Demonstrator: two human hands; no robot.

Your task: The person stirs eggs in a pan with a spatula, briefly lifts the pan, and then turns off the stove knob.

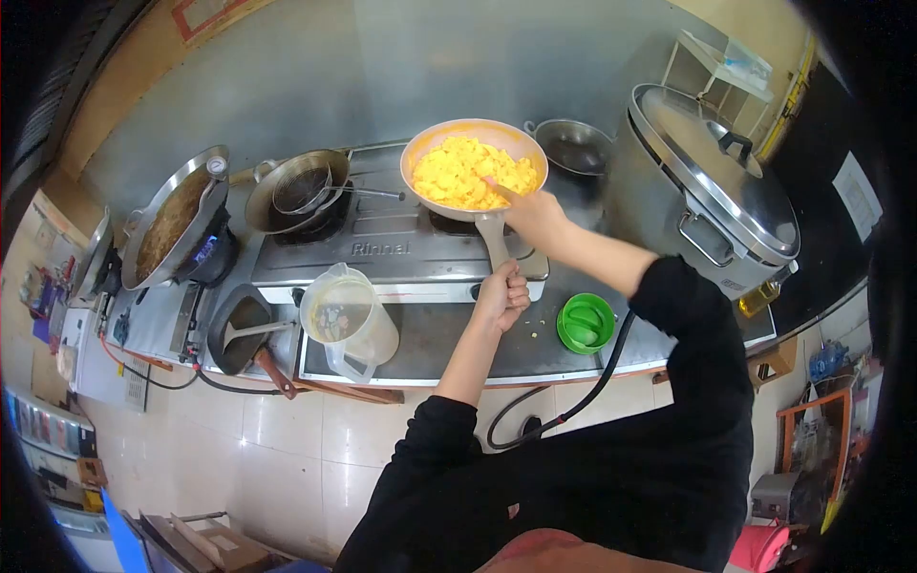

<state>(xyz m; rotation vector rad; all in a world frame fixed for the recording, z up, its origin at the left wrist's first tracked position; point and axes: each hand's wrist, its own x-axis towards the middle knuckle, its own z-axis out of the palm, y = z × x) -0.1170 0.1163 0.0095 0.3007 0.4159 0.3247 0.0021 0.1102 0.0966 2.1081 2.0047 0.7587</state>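
Observation:
My left hand (502,297) is wrapped around the handle (493,237) of a light-coloured frying pan (541,151) at the right side of the stove. Yellow scrambled eggs (463,170) in soft chunks fill much of the pan. Over the pan's near right rim reaches my right hand (536,219), a finger stretched out to the eggs, its tip at or just above them. I see nothing held in that hand; its other fingers are partly hidden.
The steel stove (382,224) also bears a wok (263,202) with a strainer. A clear pitcher (373,329) and green bowls (585,325) stand in front. A large lidded pot (669,191) is at right, a wok of brown liquid (177,224) at left. A hose (602,382) hangs near me.

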